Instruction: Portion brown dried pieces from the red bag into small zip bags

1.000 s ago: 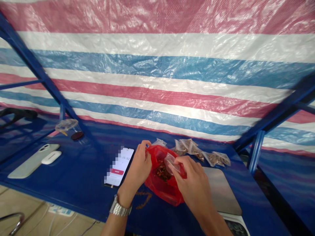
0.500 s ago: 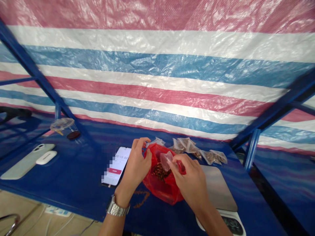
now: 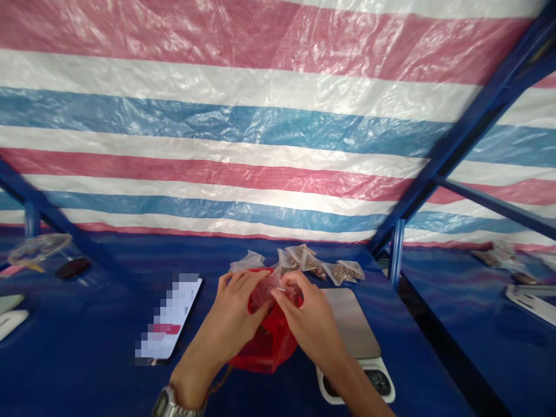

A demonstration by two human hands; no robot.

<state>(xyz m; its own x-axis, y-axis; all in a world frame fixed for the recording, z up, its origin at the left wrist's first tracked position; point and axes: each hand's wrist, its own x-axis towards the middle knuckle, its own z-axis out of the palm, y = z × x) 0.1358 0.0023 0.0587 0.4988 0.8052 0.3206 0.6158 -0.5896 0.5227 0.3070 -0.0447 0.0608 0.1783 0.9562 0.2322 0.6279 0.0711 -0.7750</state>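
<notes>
A small clear plastic bag [image 3: 271,282] is held between my two hands, over the mouth of a red plastic bag [image 3: 267,350] on the blue table. On its left side, my left hand [image 3: 234,310] has fingers and thumb curled about the clear bag's edge. Thumb and fingertips of my right hand [image 3: 308,315] pinch it from the right. Most of the red bag's opening is hidden by the hands, so its contents barely show. Just behind lie filled small zip bags [image 3: 313,263] with brown bits in them, and a clear zip bag [image 3: 247,262].
A kitchen scale [image 3: 354,324] with a metal plate stands right of the red bag. To the left lies a phone [image 3: 174,324] with a lit screen. A clear plastic cup [image 3: 47,258] is at far left. Blue metal bars [image 3: 396,255] rise at both sides.
My left hand has moved in and taken hold of the clear bag, which my right hand held alone before. The camera view has turned right, bringing another scale into sight.
</notes>
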